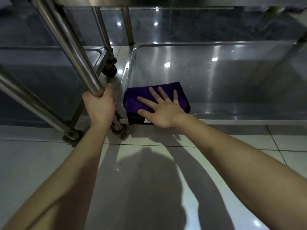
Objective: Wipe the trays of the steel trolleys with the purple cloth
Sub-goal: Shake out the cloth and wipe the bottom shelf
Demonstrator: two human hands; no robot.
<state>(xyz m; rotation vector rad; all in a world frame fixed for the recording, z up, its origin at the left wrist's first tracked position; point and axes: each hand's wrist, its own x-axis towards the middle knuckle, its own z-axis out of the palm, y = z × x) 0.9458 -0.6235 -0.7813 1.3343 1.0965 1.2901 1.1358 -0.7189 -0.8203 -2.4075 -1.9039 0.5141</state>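
Observation:
A folded purple cloth (141, 95) lies in the near left corner of the bottom steel tray (224, 77) of the right trolley, partly draped over the tray's front rim. My right hand (161, 108) presses flat on the cloth with fingers spread and straight. My left hand (99, 105) grips the upright steel post (69, 47) at that trolley's near left corner, fingers curled round it.
A second steel trolley's bottom tray (41, 77) stands to the left, its posts and black caster wheels (110, 68) close by. More casters (71, 136) sit on the glossy white tiled floor (149, 180) in front. An upper shelf edge (149, 1) hangs overhead.

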